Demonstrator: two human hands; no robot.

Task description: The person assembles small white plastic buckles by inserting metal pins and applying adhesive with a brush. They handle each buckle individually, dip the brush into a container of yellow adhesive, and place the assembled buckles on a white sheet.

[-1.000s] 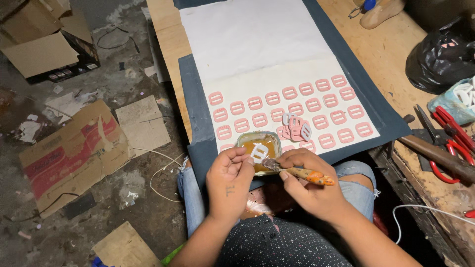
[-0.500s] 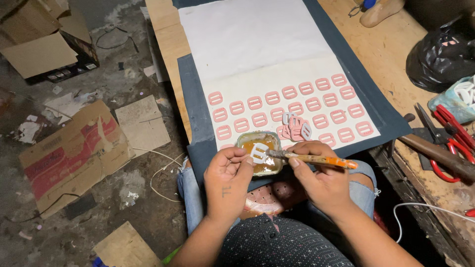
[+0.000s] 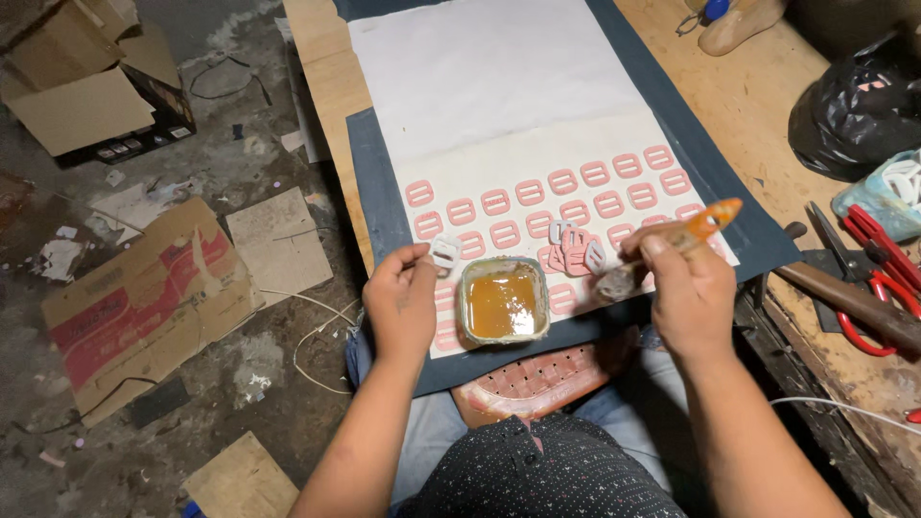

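My left hand (image 3: pixel 403 302) pinches a small white buckle piece (image 3: pixel 445 251) at the left of a square tub of amber glue (image 3: pixel 502 301). My right hand (image 3: pixel 689 293) holds an orange-handled brush (image 3: pixel 672 245), bristles down, just right of the tub. Rows of pink buckle-shaped pieces (image 3: pixel 561 182) lie on a white sheet (image 3: pixel 499 86) over a dark blue mat (image 3: pixel 379 192). A small heap of loose white and pink pieces (image 3: pixel 573 251) sits between the tub and the brush.
On the wooden bench at the right lie red-handled pliers (image 3: pixel 878 254), a hammer handle (image 3: pixel 844 302), a black plastic bag (image 3: pixel 854 110) and a bag of white pieces (image 3: pixel 892 192). Cardboard scraps (image 3: pixel 144 288) and boxes (image 3: pixel 82 86) litter the floor at the left.
My hands have drawn apart: the left carried the white piece off to the left of the tub, and the right swung the brush away to the right, uncovering the glue.
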